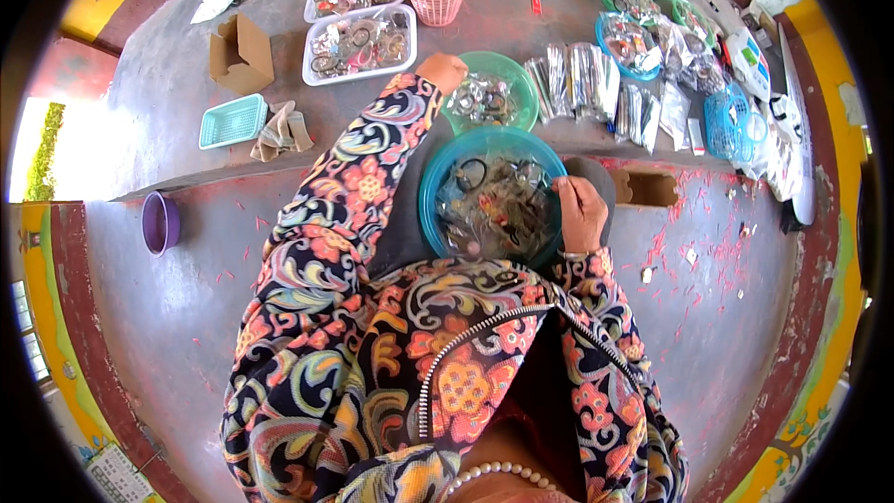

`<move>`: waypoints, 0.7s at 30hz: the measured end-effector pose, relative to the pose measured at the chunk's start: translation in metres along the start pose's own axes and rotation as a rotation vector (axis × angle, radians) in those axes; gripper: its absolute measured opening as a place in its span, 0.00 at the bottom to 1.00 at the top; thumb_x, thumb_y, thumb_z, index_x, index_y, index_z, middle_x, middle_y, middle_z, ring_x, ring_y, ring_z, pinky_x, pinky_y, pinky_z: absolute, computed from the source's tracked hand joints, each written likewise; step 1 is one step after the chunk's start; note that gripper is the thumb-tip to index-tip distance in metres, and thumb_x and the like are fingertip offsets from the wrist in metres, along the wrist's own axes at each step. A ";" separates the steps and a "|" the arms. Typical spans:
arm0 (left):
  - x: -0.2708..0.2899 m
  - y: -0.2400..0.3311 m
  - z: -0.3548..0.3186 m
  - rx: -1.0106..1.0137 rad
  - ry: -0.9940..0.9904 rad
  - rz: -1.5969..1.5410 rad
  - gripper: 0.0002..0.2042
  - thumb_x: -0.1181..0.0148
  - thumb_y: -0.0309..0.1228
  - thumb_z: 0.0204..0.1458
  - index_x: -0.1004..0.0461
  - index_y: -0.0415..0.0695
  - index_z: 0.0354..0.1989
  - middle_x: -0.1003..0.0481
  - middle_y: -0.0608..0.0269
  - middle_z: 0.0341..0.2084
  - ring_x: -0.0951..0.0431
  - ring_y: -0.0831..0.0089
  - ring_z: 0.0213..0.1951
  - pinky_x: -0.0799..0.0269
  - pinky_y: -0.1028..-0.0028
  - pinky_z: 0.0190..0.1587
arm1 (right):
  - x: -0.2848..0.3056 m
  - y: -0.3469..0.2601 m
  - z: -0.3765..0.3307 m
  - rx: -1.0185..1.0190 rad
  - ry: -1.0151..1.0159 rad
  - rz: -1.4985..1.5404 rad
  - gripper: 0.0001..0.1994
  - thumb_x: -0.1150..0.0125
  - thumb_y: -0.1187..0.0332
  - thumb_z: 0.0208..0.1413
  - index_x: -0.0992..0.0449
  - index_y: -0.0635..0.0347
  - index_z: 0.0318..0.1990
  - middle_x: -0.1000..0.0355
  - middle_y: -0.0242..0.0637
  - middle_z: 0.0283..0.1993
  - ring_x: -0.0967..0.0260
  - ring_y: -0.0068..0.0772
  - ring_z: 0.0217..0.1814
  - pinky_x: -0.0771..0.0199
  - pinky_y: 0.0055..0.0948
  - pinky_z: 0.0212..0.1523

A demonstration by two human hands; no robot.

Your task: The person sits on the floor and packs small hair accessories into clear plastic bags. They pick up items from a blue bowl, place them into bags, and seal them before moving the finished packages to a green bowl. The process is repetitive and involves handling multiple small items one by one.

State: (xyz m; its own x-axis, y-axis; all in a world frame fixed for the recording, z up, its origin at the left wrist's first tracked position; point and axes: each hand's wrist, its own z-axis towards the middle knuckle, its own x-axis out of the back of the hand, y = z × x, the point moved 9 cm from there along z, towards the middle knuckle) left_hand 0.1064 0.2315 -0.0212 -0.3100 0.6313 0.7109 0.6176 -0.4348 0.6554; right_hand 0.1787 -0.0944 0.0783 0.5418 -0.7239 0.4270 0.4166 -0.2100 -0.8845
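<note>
Two round basins: green basin at 12 o'clock from teal basin. Left hand nearer green, at 10 o'clock rim — grip unclear; right hand curled at teal's 3 o'clock — hold unclear.

Bright daylight glares at left; edges bow.

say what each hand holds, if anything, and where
Right hand: apparently the teal basin, by its right rim. Left hand, at the green bowl: cannot tell.
</note>
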 end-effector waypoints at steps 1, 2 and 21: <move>-0.005 0.011 -0.015 -0.049 -0.038 -0.068 0.13 0.46 0.34 0.46 0.26 0.39 0.37 0.25 0.58 0.27 0.26 0.76 0.31 0.30 0.78 0.33 | 0.000 0.007 -0.002 0.003 -0.001 -0.011 0.07 0.46 0.70 0.50 0.27 0.64 0.27 0.32 0.36 0.22 0.35 0.27 0.22 0.37 0.22 0.25; -0.016 0.011 -0.026 -0.065 -0.063 -0.144 0.13 0.48 0.34 0.48 0.27 0.38 0.38 0.25 0.58 0.28 0.26 0.75 0.31 0.31 0.77 0.34 | 0.001 0.012 -0.005 0.014 0.002 0.004 0.07 0.46 0.70 0.50 0.27 0.64 0.27 0.32 0.36 0.22 0.36 0.26 0.22 0.37 0.22 0.25; -0.063 0.046 -0.130 -0.271 0.038 -0.052 0.16 0.49 0.28 0.45 0.33 0.42 0.45 0.29 0.47 0.36 0.29 0.53 0.40 0.36 0.65 0.43 | -0.035 0.008 -0.037 0.330 -0.389 -0.363 0.11 0.44 0.70 0.41 0.29 0.59 0.35 0.32 0.40 0.30 0.36 0.45 0.37 0.36 0.37 0.38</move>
State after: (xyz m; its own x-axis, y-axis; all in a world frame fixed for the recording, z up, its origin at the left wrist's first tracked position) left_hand 0.0607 0.0879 -0.0026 -0.3660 0.6354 0.6799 0.3854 -0.5616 0.7322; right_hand 0.1362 -0.0946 0.0496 0.5238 -0.3395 0.7812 0.7938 -0.1381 -0.5923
